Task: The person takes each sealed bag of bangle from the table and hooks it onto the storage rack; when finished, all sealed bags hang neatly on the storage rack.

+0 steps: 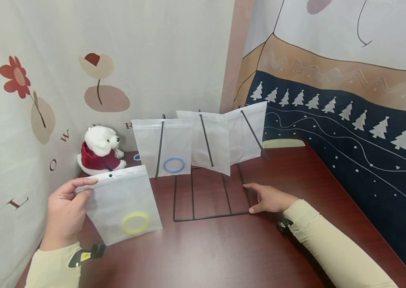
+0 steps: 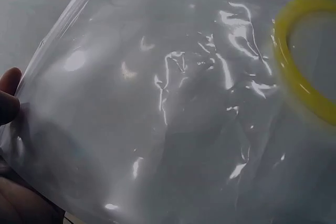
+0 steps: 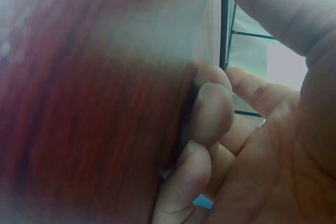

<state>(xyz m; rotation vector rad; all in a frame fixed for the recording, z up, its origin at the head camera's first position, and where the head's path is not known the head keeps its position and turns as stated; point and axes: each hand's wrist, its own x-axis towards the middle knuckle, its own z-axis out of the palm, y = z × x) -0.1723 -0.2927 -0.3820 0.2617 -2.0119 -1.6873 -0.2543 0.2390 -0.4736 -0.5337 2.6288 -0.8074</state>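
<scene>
My left hand [image 1: 67,208] pinches the top corner of a clear zip bag [image 1: 116,200] between thumb and fingers. A yellow ring [image 1: 135,223] lies inside the bag, near its lower edge, and a small hole pierces the top strip. On the table, a black wire rack [image 1: 210,217] has my right hand [image 1: 271,198] at its near right corner, thumb and index fingertip spread apart against the side wire. Three more zip bags hang on its rods: a left bag [image 1: 149,148] with a blue ring [image 1: 174,165], a middle bag [image 1: 219,136] and a right bag [image 1: 231,130] with faint pale rings.
A white plush bear [image 1: 102,140] in red clothing sits at the back left of the dark red table [image 1: 195,256]. Beside it a small blue ring-like thing [image 1: 137,157] shows partly behind the left bag. Printed curtains [image 1: 174,60] stand close behind the table.
</scene>
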